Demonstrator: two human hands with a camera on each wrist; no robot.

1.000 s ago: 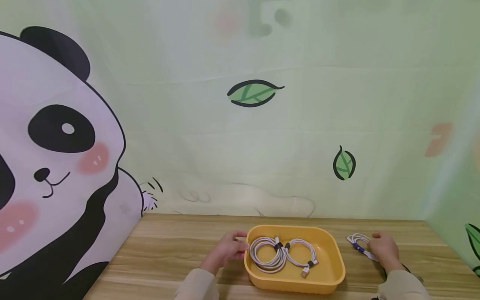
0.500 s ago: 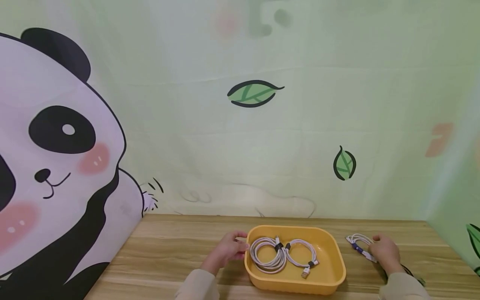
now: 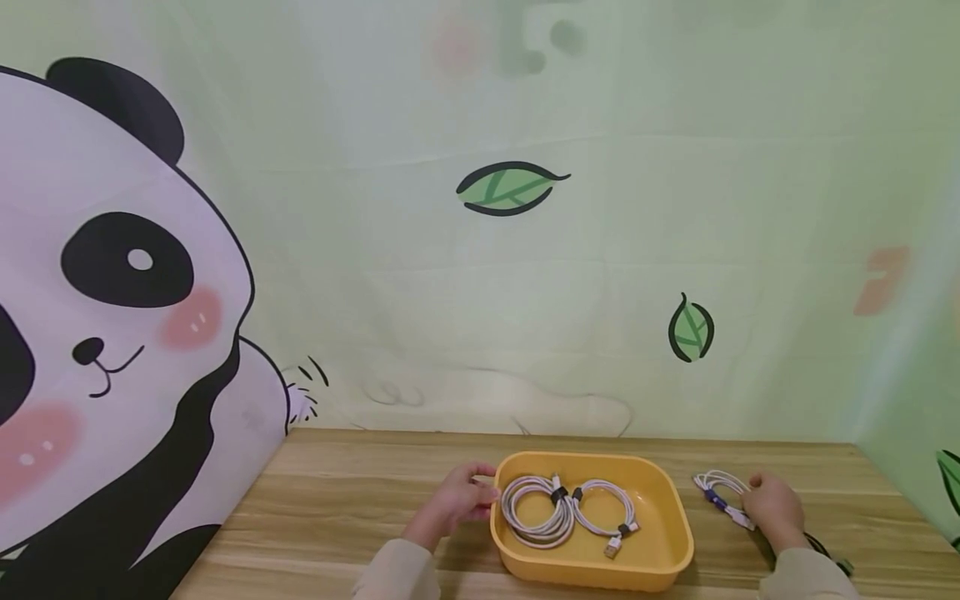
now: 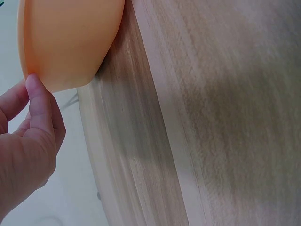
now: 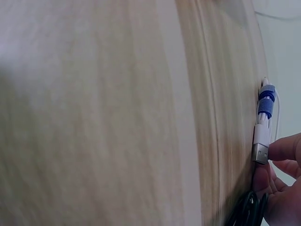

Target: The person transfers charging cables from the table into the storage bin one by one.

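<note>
At the upper left, a smooth orange plastic bin (image 4: 70,37) shows its curved outer wall, part of it cut off by the frame. The left hand (image 4: 33,146) holds it at the rim — one fingertip lies against the outside of the wall. The bin's base meets a wood-grain tabletop (image 4: 235,141), crossed lengthwise by a pale strip (image 4: 164,108). Soft shadows darken the wood — behind the hand, a pale backdrop (image 4: 77,179) bears faint grey lines.
</note>
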